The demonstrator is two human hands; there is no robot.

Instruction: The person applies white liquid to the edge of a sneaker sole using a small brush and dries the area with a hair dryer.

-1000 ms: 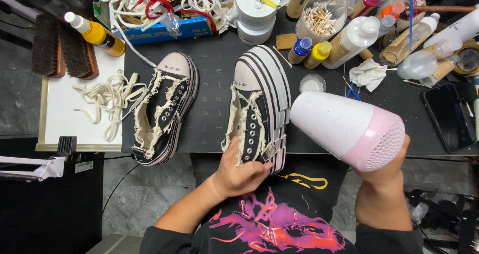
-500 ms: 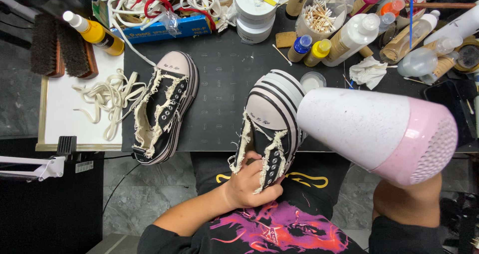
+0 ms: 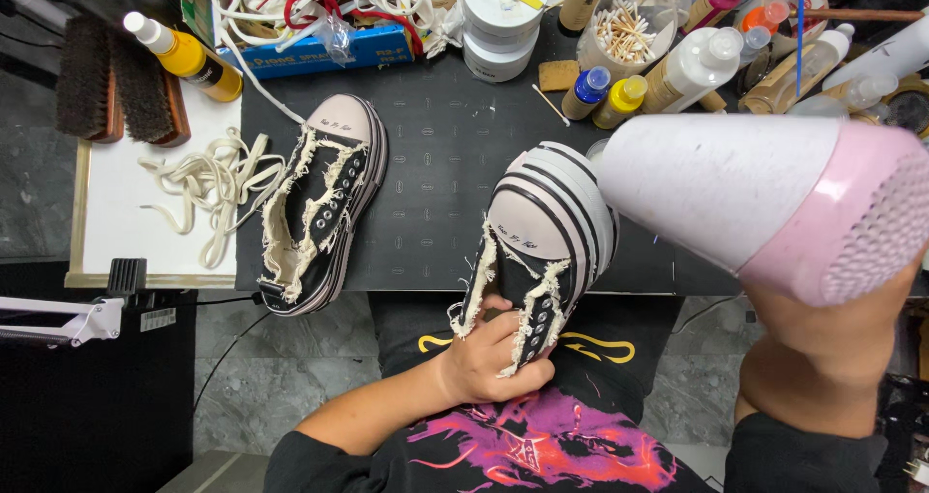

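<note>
The big white-and-pink plastic hair dryer (image 3: pixel 774 198) fills the right side, nozzle turned toward the near sneaker, likely to dry it. The right hand (image 3: pixel 832 333) grips it from below, fingers hidden. The left hand (image 3: pixel 489 358) is closed around the heel of the black canvas sneaker with frayed cream edges and striped sole (image 3: pixel 542 251), tipping it toe-up at the near edge. Its unlaced twin (image 3: pixel 319 208) lies left on the black tabletop (image 3: pixel 435 164), cream laces (image 3: pixel 208 179) beside; grey stone floor below.
</note>
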